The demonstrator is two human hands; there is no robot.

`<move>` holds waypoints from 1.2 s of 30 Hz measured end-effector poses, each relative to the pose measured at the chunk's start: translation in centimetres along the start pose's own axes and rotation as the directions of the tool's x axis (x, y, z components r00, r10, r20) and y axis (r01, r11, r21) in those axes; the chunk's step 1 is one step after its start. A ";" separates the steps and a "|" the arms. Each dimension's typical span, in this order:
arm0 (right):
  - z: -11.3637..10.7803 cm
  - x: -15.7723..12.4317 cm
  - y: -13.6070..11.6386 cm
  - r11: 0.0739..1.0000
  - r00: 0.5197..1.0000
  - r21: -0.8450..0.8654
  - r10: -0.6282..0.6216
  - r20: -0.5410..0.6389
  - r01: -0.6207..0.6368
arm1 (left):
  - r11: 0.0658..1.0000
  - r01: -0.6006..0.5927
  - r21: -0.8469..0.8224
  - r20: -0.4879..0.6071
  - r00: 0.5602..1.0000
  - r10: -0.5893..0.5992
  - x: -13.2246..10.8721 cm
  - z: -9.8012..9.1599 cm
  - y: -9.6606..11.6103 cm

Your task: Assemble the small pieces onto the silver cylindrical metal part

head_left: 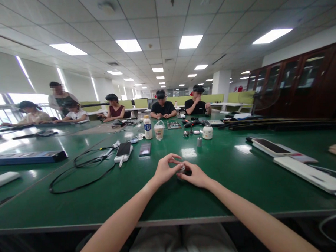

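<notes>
My left hand [167, 169] and my right hand [196, 175] meet over the near part of the green table. Between them is a small silvery metal cylinder [182, 166] with a narrower, rounded top, mostly hidden by fingers. The right hand's thumb and fingers are closed around its side. My left thumb presses at its top, while the left fingers arch above it. Farther off stands a similar grey metal cylinder [199, 142], upright and apart from both hands.
The green table [105, 208] carries a white-cased phone [124, 149], a dark card-like item [145, 149], and a looped black cable [52, 184]. A bottle [148, 128], a cup [159, 130] and a white jar [208, 132] stand beyond. Several people sit around the table.
</notes>
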State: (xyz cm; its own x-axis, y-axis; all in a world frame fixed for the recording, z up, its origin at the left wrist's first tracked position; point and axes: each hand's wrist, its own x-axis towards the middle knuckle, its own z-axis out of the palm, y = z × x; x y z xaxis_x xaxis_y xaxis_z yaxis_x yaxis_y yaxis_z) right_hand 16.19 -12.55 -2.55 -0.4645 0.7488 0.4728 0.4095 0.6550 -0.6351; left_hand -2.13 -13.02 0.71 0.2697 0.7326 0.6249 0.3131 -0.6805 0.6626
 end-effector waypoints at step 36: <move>0.0 0.0 0.0 1.000 1.000 0.022 -0.014 0.007 0.014 | 0.991 -0.068 0.118 -0.106 0.991 0.081 -0.9 0.9 0.5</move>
State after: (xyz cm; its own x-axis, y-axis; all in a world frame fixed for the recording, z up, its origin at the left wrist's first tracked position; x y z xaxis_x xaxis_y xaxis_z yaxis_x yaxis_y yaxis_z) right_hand 16.20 -12.51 -2.53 -0.4756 0.7387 0.4777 0.3856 0.6631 -0.6415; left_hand -1.37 -14.00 0.15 0.1956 0.6694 0.7167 0.3995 -0.7218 0.5652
